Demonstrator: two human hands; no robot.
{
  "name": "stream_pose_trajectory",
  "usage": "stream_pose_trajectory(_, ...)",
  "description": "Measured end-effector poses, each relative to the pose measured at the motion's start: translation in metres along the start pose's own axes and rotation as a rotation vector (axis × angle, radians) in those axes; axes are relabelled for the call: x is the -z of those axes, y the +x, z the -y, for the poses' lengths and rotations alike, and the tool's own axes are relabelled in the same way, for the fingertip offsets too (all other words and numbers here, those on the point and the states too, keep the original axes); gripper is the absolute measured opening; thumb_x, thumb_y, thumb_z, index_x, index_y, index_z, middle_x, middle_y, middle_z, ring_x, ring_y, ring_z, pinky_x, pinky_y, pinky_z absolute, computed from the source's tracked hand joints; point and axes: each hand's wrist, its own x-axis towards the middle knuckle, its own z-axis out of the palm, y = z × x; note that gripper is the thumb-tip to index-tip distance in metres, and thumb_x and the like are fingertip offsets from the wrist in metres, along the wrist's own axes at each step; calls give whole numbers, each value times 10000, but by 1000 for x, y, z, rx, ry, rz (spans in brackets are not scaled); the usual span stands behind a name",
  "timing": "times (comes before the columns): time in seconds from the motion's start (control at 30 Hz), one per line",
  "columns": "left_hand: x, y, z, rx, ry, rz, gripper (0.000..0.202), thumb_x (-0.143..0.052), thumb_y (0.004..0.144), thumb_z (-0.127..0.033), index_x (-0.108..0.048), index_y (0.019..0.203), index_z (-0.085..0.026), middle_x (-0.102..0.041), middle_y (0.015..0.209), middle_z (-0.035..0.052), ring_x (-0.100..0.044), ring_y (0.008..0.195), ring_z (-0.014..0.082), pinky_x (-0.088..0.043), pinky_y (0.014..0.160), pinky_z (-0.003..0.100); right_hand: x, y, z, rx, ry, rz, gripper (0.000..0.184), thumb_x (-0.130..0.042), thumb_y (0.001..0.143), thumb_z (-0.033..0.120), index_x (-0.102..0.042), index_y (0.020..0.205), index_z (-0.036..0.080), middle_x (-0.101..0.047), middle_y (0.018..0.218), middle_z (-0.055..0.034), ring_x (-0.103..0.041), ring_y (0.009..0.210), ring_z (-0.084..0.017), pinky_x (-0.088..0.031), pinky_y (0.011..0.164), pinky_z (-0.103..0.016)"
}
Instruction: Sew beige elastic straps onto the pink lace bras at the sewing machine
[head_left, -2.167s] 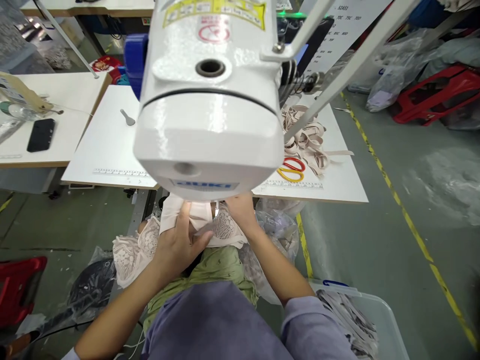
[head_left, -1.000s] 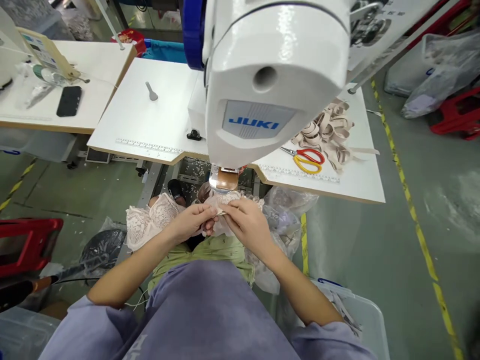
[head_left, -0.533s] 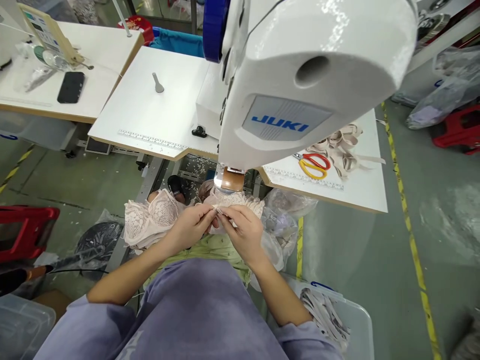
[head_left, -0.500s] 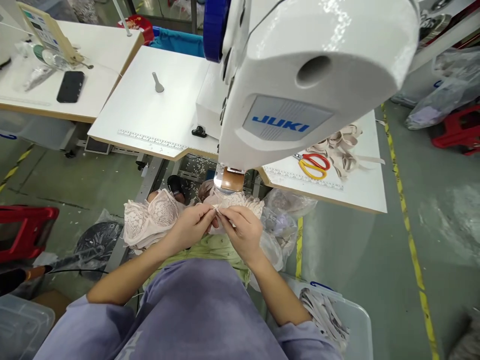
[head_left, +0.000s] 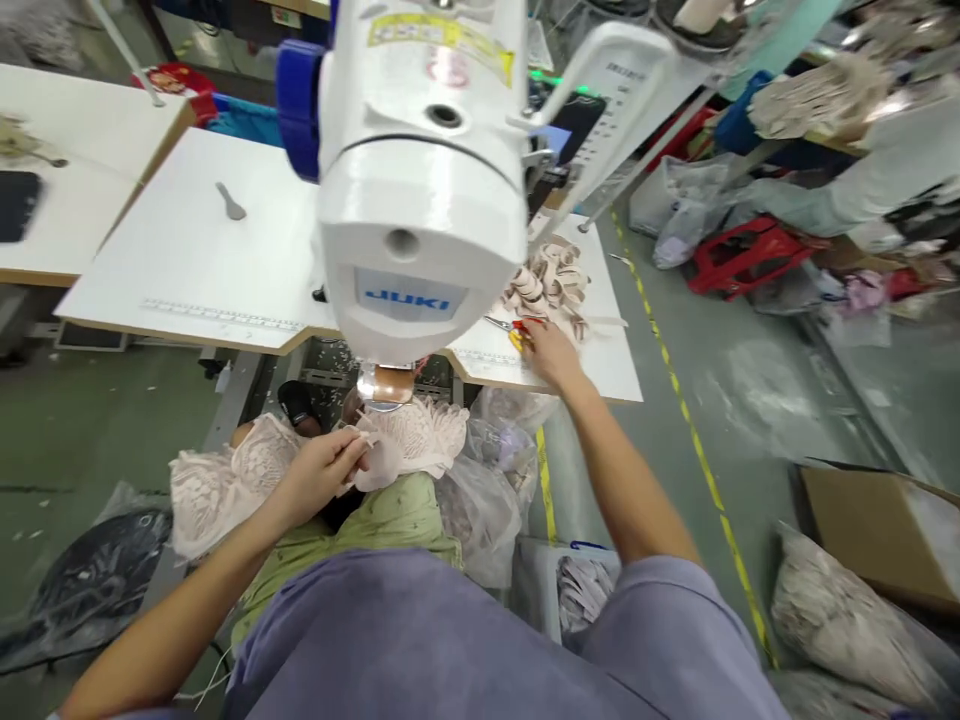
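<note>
My left hand (head_left: 324,470) is closed on the edge of a pale pink lace garment (head_left: 416,440), holding it in my lap just under the foot of the white JUKI sewing machine (head_left: 420,200). More of the lace (head_left: 217,485) hangs to the left. My right hand (head_left: 553,356) is stretched out to the front edge of the white table (head_left: 187,260), its fingers curled over the red and yellow handles of the scissors (head_left: 512,331). The scissors' blades point left.
A heap of beige elastic strips (head_left: 547,285) lies on the table behind the scissors. Clear plastic bags (head_left: 487,500) and a bin of strips (head_left: 581,585) sit by my right knee. A cardboard box (head_left: 877,530) and a red stool (head_left: 742,255) stand to the right.
My right hand let go of the lace and reached right and forward to the scissors on the table. My left hand kept hold of the lace. The view swung to the right.
</note>
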Motion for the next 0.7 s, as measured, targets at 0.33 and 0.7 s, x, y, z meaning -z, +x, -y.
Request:
stream_pose_trajectory(0.33, -16, -3, 20, 173, -836, 41, 385, -656, 857, -500, -584, 726, -145, -547, 684, -3, -429, 546, 67, -340, 533, 201, -10, -163, 43, 41, 398, 17, 387, -516, 931, 484, -607, 1180, 203, -698, 957, -103, -631, 684, -212, -491, 592, -322)
stream_pose_trajectory(0.7, -13, -12, 8, 139, -663, 41, 376, -591, 891, -481, -581, 721, -146, -522, 663, -4, -425, 548, 77, -329, 486, 197, -20, -227, 153, 544, 466, -22, 347, -634, 925, 384, -597, 1227, 216, -691, 1133, -125, -711, 914, -265, -601, 721, -395)
